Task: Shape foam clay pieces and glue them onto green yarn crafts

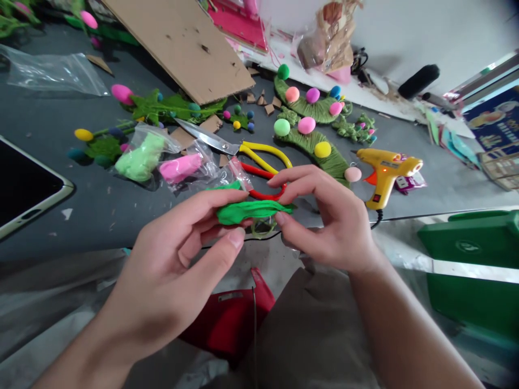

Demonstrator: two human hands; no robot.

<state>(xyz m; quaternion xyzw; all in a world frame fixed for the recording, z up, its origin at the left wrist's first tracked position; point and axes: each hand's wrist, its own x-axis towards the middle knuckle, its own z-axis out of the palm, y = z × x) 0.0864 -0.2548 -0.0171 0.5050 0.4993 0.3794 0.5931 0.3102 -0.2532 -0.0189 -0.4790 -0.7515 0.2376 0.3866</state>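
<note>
A lump of bright green modelling clay (249, 211), drawn out into a thin tail on the right, is held between my hands. My left hand (182, 254) has its thick end between thumb and fingers. The tail is pinched by the thumb and a finger of my right hand (324, 216). Just beyond lie scissors (221, 141) with one yellow and one red handle, their blades pointing to the upper left. Left of them are plastic bags of pale green clay (141, 156) and pink clay (180, 168). More green clay shows partly behind my left fingers.
Green yarn-wrapped curved pieces (314, 143) with coloured balls lie at the back. A yellow glue gun (383, 173) with a lit red light stands right, its cord over the table edge. Cardboard (190, 48) lies behind, a tablet (28, 189) left, a green bin (470, 270) lower right.
</note>
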